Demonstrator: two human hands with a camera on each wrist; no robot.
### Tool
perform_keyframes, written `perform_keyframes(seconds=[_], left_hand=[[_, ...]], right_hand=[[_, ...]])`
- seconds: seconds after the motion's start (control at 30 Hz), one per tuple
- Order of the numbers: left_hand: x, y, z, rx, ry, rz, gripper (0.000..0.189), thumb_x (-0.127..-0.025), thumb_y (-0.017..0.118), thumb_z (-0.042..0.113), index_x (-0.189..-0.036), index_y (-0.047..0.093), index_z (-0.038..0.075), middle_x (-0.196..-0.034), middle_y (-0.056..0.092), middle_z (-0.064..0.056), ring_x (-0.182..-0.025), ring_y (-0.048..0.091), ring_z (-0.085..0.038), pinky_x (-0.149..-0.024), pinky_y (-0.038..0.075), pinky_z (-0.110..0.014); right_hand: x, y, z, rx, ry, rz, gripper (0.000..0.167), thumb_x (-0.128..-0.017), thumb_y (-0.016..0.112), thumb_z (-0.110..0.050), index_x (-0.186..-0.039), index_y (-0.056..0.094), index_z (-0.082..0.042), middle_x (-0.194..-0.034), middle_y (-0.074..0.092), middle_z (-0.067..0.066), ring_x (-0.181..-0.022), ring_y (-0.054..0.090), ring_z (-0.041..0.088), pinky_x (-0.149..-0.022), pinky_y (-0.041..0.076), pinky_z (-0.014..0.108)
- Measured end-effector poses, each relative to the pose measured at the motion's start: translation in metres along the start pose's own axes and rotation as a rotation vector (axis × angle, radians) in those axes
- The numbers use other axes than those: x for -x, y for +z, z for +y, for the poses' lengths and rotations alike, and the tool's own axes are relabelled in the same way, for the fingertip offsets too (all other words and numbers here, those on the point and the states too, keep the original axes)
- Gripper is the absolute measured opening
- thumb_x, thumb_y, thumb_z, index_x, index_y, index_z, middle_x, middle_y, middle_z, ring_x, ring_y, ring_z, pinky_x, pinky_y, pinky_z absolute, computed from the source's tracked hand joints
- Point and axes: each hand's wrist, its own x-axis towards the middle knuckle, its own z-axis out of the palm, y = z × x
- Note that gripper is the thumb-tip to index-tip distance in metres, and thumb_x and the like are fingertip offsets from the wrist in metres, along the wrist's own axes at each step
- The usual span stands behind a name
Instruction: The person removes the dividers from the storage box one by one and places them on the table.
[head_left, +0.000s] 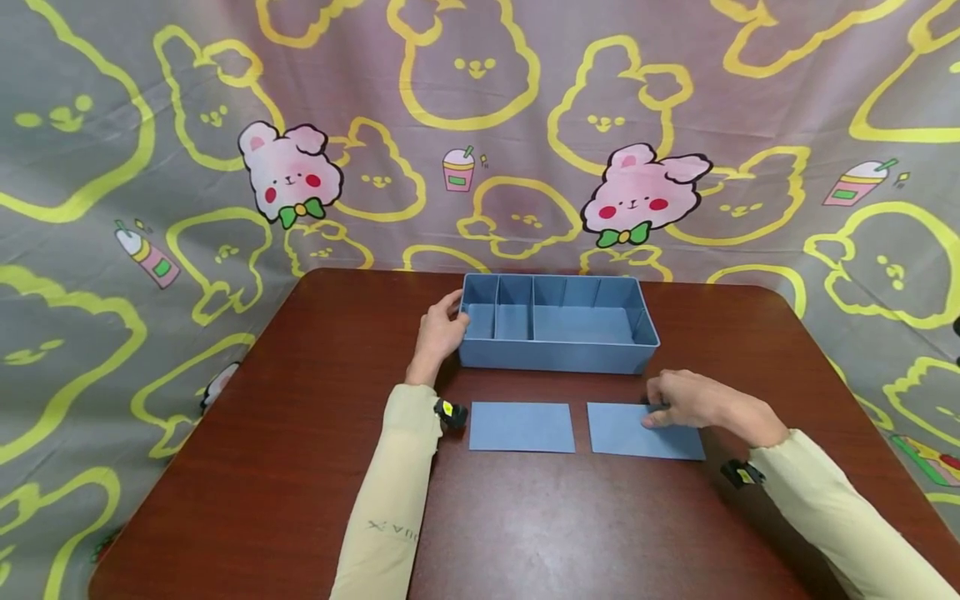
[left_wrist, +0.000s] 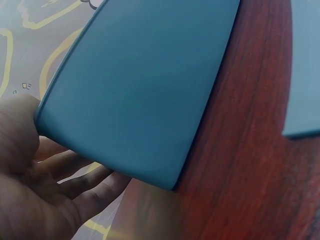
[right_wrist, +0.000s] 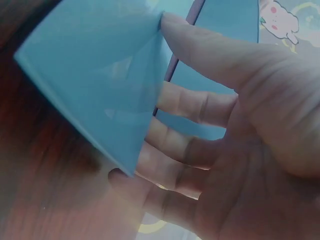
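Centrally, a divided blue box (head_left: pixel 558 357) sits near the far edge of a dark table (head_left: pixel 570 533). The left hand (head_left: pixel 438 331) grips its left end, thumb at the rim. Nearer the viewer, past a strip of tabletop, are a left blue panel (head_left: pixel 521 427) and a right blue panel (head_left: pixel 622 435), a narrow gap between. The right hand (head_left: pixel 690 400) pinches the latter's far edge. Tabletop stretches wide to both sides. Upside-down lettering on the left sleeve (head_left: pixel 384 483) cannot be read surely.
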Motion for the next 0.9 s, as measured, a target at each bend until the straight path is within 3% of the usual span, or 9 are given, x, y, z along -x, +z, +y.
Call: perform_keyframes(seconds=[0.27, 0.5, 0.63, 0.9], left_hand=[[0.000, -0.001, 0.001, 0.007, -0.003, -0.004, 0.055, -0.093, 0.050, 0.020, -0.148, 0.046, 0.023, -0.141, 0.058, -0.007, -0.066, 0.053, -0.021, -0.069, 0.040, -0.032], [0.000, -0.001, 0.000, 0.008, -0.005, -0.001, 0.055, -0.093, 0.051, 0.020, -0.148, 0.046, 0.022, -0.141, 0.058, -0.006, -0.095, 0.059, -0.023, -0.081, 0.042, -0.036], [0.000, -0.001, 0.000, 0.010, -0.005, -0.007, 0.056, -0.093, 0.051, 0.020, -0.148, 0.045, 0.022, -0.142, 0.058, -0.006, -0.084, 0.059, -0.024, -0.077, 0.042, -0.034], [0.001, 0.000, -0.001, 0.010, -0.005, -0.004, 0.055, -0.093, 0.051, 0.020, -0.148, 0.046, 0.023, -0.142, 0.058, -0.006, -0.090, 0.060, -0.024, -0.079, 0.043, -0.035]], right_hand=[[0.000, 0.000, -0.002, 0.037, -0.005, 0.035, 0.029, -0.081, 0.077, -0.037, -0.084, 0.059, -0.014, -0.084, 0.051, 0.001, -0.072, 0.045, 0.013, -0.057, 0.035, 0.025], [-0.006, 0.001, -0.004, 0.054, -0.006, 0.110, 0.031, -0.081, 0.079, -0.019, -0.080, 0.049, -0.014, -0.077, 0.045, 0.002, -0.069, 0.042, 0.015, -0.056, 0.031, 0.027], [-0.008, -0.004, -0.004, 0.057, -0.015, 0.149, 0.023, -0.083, 0.077, -0.018, -0.080, 0.054, -0.014, -0.070, 0.049, -0.001, -0.064, 0.045, 0.012, -0.054, 0.035, 0.026], [-0.010, -0.022, -0.012, 0.005, -0.034, 0.284, 0.013, -0.090, 0.068, -0.018, -0.082, 0.060, -0.013, -0.060, 0.049, -0.004, -0.053, 0.045, 0.009, -0.047, 0.036, 0.025]])
